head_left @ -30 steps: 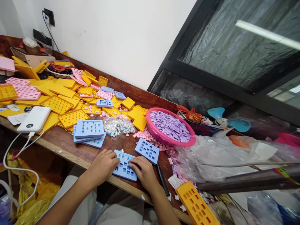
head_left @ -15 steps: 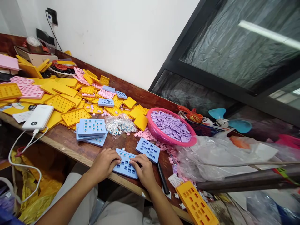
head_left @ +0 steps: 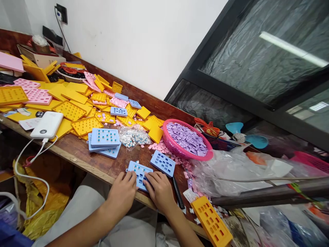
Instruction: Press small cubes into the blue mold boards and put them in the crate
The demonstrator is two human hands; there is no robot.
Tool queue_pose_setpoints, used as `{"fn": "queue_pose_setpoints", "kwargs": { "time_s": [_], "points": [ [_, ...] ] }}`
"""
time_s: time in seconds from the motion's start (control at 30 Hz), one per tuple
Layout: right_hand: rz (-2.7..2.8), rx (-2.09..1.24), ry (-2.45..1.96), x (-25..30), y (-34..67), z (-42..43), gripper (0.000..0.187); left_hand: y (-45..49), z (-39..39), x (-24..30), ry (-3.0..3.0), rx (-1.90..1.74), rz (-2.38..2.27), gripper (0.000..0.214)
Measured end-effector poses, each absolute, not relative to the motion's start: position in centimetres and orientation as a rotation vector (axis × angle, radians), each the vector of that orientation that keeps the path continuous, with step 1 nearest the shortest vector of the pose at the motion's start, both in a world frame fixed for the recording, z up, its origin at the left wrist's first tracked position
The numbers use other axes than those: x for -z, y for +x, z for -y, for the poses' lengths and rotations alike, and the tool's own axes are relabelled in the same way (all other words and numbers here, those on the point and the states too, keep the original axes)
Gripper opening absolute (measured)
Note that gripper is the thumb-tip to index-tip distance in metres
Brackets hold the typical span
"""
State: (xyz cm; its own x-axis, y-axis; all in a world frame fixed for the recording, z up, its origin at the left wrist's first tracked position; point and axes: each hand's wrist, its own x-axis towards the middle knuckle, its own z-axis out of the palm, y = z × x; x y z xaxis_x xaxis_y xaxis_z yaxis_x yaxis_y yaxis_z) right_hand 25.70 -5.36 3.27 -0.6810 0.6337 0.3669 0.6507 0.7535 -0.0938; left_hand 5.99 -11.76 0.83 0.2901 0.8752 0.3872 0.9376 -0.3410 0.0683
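A light-blue plastic panel [head_left: 138, 168] with square holes lies at the table's front edge, small teal-and-white switches filling its far rows. My left hand [head_left: 122, 192] is closed at its near left edge, fingers curled over the surface. From the right, my right hand [head_left: 160, 190] grips the panel's side, fingertips on its face; anything small under them is hidden. Just beyond the right hand rests another blue panel [head_left: 162, 163] with open holes. To the far left sits a stack of blue panels [head_left: 105, 137], the top one fitted with switches. A clear bag of switches [head_left: 134, 136] lies behind.
A pink basket [head_left: 211, 155] holds purple tiles, with pink pieces [head_left: 159, 146] scattered beside it. Yellow panels [head_left: 87, 125] pile up at the left, near a white power bank [head_left: 47, 125] with cables. A black tool [head_left: 178, 193] and an orange panel [head_left: 210, 221] are at the right.
My left hand has shifted down and right along the panel's near edge, its fingers now more curled. My right hand lies flatter over the panel's right side. The view has turned slightly.
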Motion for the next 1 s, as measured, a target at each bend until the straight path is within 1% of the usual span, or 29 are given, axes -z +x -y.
{"fn": "queue_pose_setpoints", "kwargs": {
  "time_s": [0.17,0.23,0.33,0.43,0.5,0.57,0.63,0.7,0.73,0.83,0.87,0.93,1.0],
  "points": [
    [2.581,0.141,-0.985,-2.5,25.6,5.8,0.027,6.5,12.7,-0.3,-2.353,0.523,1.707,0.034],
    [2.552,0.175,-0.963,-1.9,25.6,6.1,0.029,5.9,12.3,-1.1,-2.396,0.580,1.755,0.030],
    [2.570,0.212,-0.936,-1.7,25.5,6.4,0.030,4.4,9.9,-3.1,-2.466,0.738,1.828,0.025],
    [2.607,0.181,-0.954,-2.4,25.2,6.3,0.028,2.9,5.4,-5.0,-2.399,0.830,1.869,0.024],
    [2.606,0.104,-1.007,-3.3,24.8,5.6,0.025,2.3,2.0,-5.6,-2.392,0.705,1.926,0.026],
    [2.606,-0.030,-1.070,-4.5,24.3,4.2,0.026,2.0,-1.1,-5.6,-2.416,0.581,1.976,0.027],
    [2.574,-0.187,-1.095,-5.8,23.7,2.4,0.025,1.9,-3.2,-5.1,-2.441,0.544,1.976,0.026],
    [2.523,-0.317,-1.056,-6.9,23.0,0.3,0.018,1.8,-4.2,-4.4,-2.475,0.553,1.935,0.023],
    [2.520,-0.374,-1.016,-7.2,22.6,-0.7,0.021,1.7,-4.4,-4.0,-2.495,0.559,1.911,0.021],
    [2.661,-0.537,-0.868,-7.4,21.7,-3.2,0.044,1.3,-4.3,-3.1,-2.530,0.595,1.862,0.019],
    [2.713,-0.581,-0.829,-7.2,21.5,-3.8,0.048,1.2,-4.2,-3.0,-2.536,0.611,1.853,0.019],
    [2.763,-0.639,-0.783,-6.4,21.3,-4.5,0.047,0.9,-4.1,-3.0,-2.550,0.634,1.837,0.019],
    [2.741,-0.674,-0.777,-5.6,21.4,-5.0,0.038,0.8,-4.2,-3.1,-2.577,0.660,1.825,0.021]
  ]
}}
